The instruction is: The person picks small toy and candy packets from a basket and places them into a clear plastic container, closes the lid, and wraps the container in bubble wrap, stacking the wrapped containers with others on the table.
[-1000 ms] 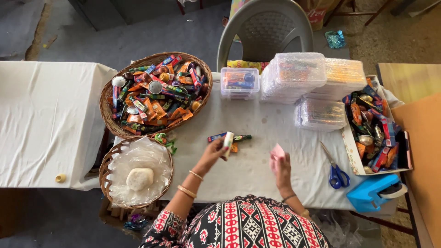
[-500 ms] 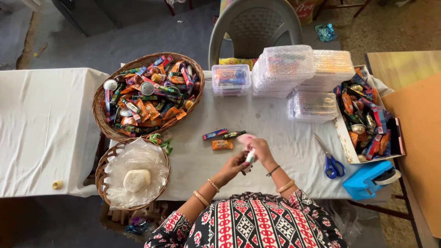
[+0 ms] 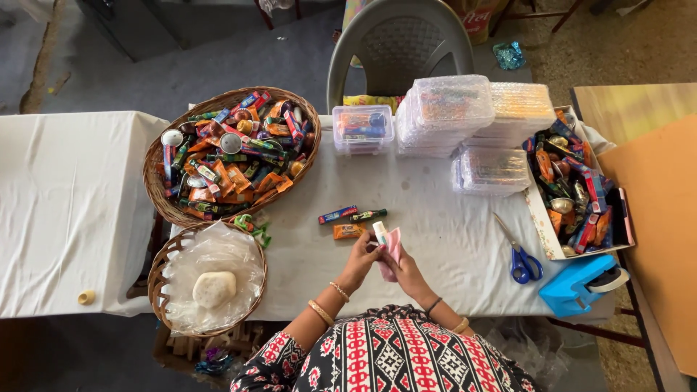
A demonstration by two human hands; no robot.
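At the near edge of the table (image 3: 450, 239), the left hand (image 3: 361, 263) and right hand (image 3: 404, 270) are together, both pinching a small white tube (image 3: 380, 232) and a pink packet (image 3: 393, 243). These look light; the tube stiff and smooth, best taken by its body, the packet soft. Just beyond lie three small packets (image 3: 351, 221). A second ago the hands were apart, one item in each; now they have joined.
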